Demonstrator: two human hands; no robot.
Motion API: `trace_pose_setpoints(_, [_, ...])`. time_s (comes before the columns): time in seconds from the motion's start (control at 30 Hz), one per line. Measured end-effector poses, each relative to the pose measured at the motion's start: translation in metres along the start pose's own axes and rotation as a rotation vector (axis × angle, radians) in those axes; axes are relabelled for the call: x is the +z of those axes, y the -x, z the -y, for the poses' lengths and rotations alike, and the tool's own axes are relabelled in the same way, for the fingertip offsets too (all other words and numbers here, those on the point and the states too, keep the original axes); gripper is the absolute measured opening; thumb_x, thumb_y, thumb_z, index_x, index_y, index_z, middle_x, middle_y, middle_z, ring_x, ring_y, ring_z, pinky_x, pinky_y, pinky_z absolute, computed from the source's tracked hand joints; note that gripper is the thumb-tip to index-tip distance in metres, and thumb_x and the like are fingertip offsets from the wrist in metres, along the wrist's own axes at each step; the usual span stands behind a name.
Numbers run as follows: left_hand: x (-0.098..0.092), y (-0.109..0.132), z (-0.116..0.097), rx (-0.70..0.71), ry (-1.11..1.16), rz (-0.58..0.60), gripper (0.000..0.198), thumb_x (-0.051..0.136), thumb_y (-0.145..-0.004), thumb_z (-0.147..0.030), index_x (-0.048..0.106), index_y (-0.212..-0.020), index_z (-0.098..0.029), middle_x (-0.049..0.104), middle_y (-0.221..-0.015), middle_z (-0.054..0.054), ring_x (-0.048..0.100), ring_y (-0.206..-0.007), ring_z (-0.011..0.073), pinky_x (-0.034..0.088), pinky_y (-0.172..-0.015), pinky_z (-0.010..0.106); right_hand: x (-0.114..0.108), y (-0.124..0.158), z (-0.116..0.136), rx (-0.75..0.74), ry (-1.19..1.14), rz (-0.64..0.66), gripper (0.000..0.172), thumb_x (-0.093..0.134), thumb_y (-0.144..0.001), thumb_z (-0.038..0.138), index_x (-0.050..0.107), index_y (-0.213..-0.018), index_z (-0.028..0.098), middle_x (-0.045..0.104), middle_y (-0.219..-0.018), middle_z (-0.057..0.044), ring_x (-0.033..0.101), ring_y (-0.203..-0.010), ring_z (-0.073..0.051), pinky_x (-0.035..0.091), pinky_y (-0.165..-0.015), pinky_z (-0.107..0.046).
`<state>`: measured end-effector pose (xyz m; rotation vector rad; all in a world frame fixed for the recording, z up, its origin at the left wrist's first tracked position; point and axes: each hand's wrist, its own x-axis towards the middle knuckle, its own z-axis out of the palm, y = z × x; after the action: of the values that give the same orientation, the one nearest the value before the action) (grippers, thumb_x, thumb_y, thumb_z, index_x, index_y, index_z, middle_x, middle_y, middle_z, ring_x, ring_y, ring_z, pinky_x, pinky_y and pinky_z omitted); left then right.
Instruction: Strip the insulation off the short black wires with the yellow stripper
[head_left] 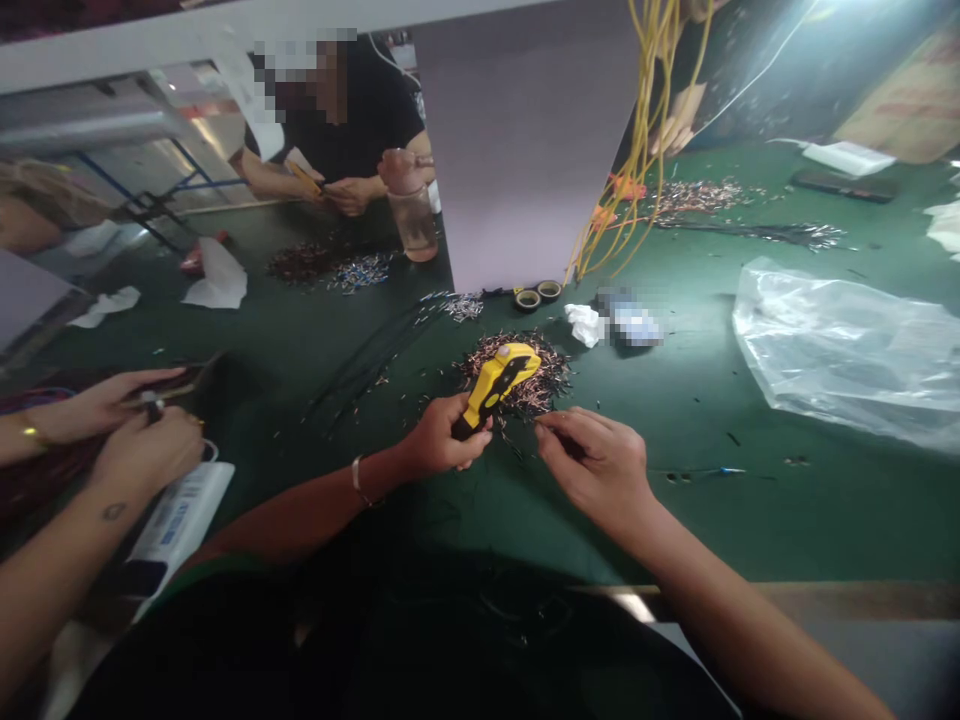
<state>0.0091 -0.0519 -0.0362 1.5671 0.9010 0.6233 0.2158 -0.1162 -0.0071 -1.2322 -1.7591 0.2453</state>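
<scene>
Over wire pieces point(551, 385), left hand point(439, 435) grips yellow crimper point(495, 385) (right hand point(592, 465) pinching).

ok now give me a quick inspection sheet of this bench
surface: green table mat, scattered with small bits.
job's things: yellow hand tool above a pile of short wire pieces.
clutter: clear plastic bag, crumpled tissue, two tape rolls.
hands: left hand grips the tool; right hand pinches something too small to tell, beside the pile.
cables: yellow cables hang down to the table; black wires lie on the mat.
surroundings: co-worker's hands work at the left; a person sits across, near a water bottle.
</scene>
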Motion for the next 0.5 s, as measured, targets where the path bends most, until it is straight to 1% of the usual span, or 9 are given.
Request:
trace_pose_setpoints(0.1, [0.001,0.0,-0.002,0.0,0.027,0.005,0.02,0.07,-0.072,-0.02,0.053,-0.082,-0.015,0.053,-0.052,-0.007,0.052,-0.036,0.0071,0.044,-0.04,0.018,0.001,0.0,-0.002,0.016,0.002,0.002,0.02,0.055,-0.088,0.016,0.071,-0.077,0.017,0.062,-0.059,0.0,0.056,-0.05,-0.012,0.044,-0.05,-0.024])
trace_pose_setpoints(0.2, [0.0,-0.001,0.0,-0.011,0.136,0.032,0.022,0.071,-0.073,-0.02,0.054,-0.085,-0.014,0.056,-0.057,-0.005,0.053,-0.039,0.0081,0.046,-0.041,0.021,0.001,0.001,-0.006,0.026,-0.004,0.003,0.02,0.055,-0.089,0.017,0.072,-0.079,0.017,0.066,-0.062,-0.002,0.06,-0.053,-0.013,0.048,-0.054,-0.025])
trace_pose_setpoints(0.3, [-0.003,-0.004,0.003,-0.035,0.33,0.129,0.025,0.073,-0.072,-0.021,0.056,-0.089,-0.013,0.059,-0.066,-0.001,0.057,-0.045,0.0108,0.05,-0.045,0.025,0.001,0.001,-0.009,0.035,0.002,-0.016,0.019,0.056,-0.09,0.018,0.073,-0.081,0.017,0.069,-0.064,-0.003,0.063,-0.054,-0.013,0.048,-0.053,-0.025])
trace_pose_setpoints(0.37, [-0.005,-0.007,0.004,-0.046,0.473,0.208,0.029,0.074,-0.069,-0.019,0.058,-0.091,-0.013,0.06,-0.07,0.0,0.06,-0.05,0.0131,0.051,-0.048,0.029,0.001,0.001,-0.01,0.039,0.003,-0.028,0.018,0.058,-0.09,0.018,0.074,-0.081,0.017,0.07,-0.064,-0.003,0.063,-0.052,-0.013,0.048,-0.051,-0.025])
trace_pose_setpoints(0.5, [-0.01,-0.01,0.0,-0.078,0.69,0.306,0.035,0.072,-0.061,-0.016,0.06,-0.094,-0.012,0.062,-0.074,0.003,0.061,-0.057,0.0169,0.053,-0.055,0.034,0.001,0.001,-0.011,0.038,-0.024,-0.015,0.018,0.058,-0.09,0.019,0.075,-0.083,0.017,0.073,-0.066,-0.004,0.066,-0.054,-0.014,0.049,-0.05,-0.024])
